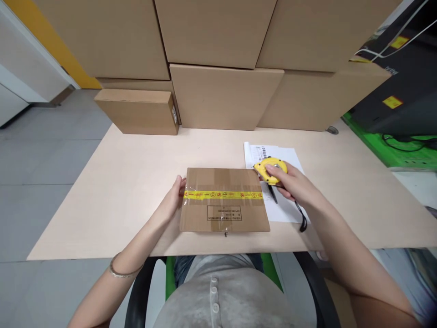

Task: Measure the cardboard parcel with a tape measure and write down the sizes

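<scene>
A flat brown cardboard box (224,182) lies on the table in front of me, with yellow printed tape across its top and a printed label frame below. My left hand (175,192) grips the box's left edge, its fingers partly hidden by the side. Held in my right hand (290,182) is a yellow tape measure (271,170), right by the box's far right corner. A black wrist strap (302,221) hangs below that hand. Beneath it are white paper sheets (287,212) with some print, and a dark pen (272,193) lies on them.
Large cardboard boxes (225,98) stand stacked along the back of the table (143,182). A smaller box (146,111) stands at the back left. On the right is a black machine (385,98) on a green surface (375,148). Chair armrests (316,287) flank me.
</scene>
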A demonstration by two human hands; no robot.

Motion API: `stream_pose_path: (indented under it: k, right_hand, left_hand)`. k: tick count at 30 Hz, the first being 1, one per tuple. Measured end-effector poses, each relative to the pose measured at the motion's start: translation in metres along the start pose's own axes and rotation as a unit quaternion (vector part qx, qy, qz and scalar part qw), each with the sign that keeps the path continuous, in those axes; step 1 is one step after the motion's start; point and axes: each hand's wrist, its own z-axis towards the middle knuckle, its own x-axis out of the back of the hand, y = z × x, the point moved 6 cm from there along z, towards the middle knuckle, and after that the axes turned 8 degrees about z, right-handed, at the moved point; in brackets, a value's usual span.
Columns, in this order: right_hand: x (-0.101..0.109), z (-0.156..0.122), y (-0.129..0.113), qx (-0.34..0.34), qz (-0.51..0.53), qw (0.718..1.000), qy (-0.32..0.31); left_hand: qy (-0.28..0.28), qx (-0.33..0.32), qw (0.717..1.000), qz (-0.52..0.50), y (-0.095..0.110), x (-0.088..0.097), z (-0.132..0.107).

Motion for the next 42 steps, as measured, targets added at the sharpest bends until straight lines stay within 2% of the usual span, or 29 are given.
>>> stream_pose_path:
  k: [2, 3, 7, 9, 11, 13, 15, 17, 19, 21, 24, 25, 27, 29, 32, 34, 36, 39, 42]
  right_hand:
    - [-0.001, -0.012, 0.006, -0.024, 0.022, 0.999, 0.007]
    - [-0.001, -0.02, 0.006, -0.025, 0.04, 0.999, 0.018]
    - [0.005, -0.056, 0.0, 0.05, 0.107, 0.991, 0.068]
    - [0.006, -0.073, 0.005, 0.073, 0.12, 0.988, 0.069]
    - [0.005, -0.085, 0.017, 0.067, 0.121, 0.989, 0.055]
    - [0.008, -0.092, 0.029, 0.05, 0.114, 0.991, 0.043]
    - [0.016, -0.093, 0.032, 0.064, 0.101, 0.992, 0.043]
    - [0.025, -0.088, 0.02, 0.124, 0.075, 0.988, 0.049]
    - [0.025, -0.076, -0.005, 0.202, 0.021, 0.978, 0.049]
    - [0.007, -0.059, -0.037, 0.274, -0.049, 0.96, 0.015]
    - [-0.052, -0.034, -0.085, 0.353, -0.117, 0.921, -0.116]
    - [-0.074, -0.027, -0.096, 0.357, -0.144, 0.909, -0.159]
    - [-0.115, -0.018, -0.11, 0.341, -0.192, 0.888, -0.24]
    - [-0.144, -0.016, -0.117, 0.335, -0.227, 0.869, -0.285]
    - [-0.161, -0.019, -0.117, 0.337, -0.266, 0.851, -0.302]
    - [-0.155, -0.022, -0.113, 0.337, -0.277, 0.849, -0.297]
    - [-0.136, -0.025, -0.106, 0.332, -0.278, 0.857, -0.278]
    - [-0.083, -0.028, -0.09, 0.307, -0.269, 0.886, -0.222]
    - [-0.019, -0.033, -0.068, 0.269, -0.256, 0.914, -0.165]
  left_hand:
    - [-0.009, 0.029, 0.999, -0.015, 0.008, -0.01, -0.006]
    - [0.009, 0.017, 0.999, -0.027, 0.015, -0.012, -0.008]
    - [0.132, -0.127, 0.981, -0.062, 0.039, -0.009, -0.023]
    - [0.15, -0.195, 0.968, -0.05, 0.041, -0.007, -0.029]
    - [0.138, -0.23, 0.963, -0.007, 0.035, -0.008, -0.029]
    - [0.118, -0.243, 0.962, 0.033, 0.029, -0.008, -0.027]
    - [0.093, -0.252, 0.962, 0.043, 0.027, -0.009, -0.023]
    - [0.07, -0.266, 0.961, 0.028, 0.03, -0.01, -0.019]
    - [0.052, -0.283, 0.958, 0.002, 0.035, -0.012, -0.016]
    - [0.047, -0.294, 0.954, -0.029, 0.04, -0.015, -0.013]
    - [0.064, -0.282, 0.954, -0.076, 0.042, -0.019, -0.011]
    - [0.073, -0.266, 0.957, -0.092, 0.041, -0.021, -0.01]
    - [0.092, -0.221, 0.964, -0.115, 0.036, -0.022, -0.008]
    - [0.129, -0.18, 0.968, -0.117, 0.028, -0.02, -0.007]
    - [0.174, -0.174, 0.965, -0.088, 0.021, -0.012, -0.003]
    - [0.15, -0.207, 0.965, -0.066, 0.022, -0.01, 0.001]
    - [0.109, -0.252, 0.961, -0.044, 0.027, -0.01, 0.004]
    - [0.079, -0.292, 0.953, -0.022, 0.033, -0.009, 0.006]
    - [0.068, -0.285, 0.956, -0.027, 0.034, -0.008, 0.005]
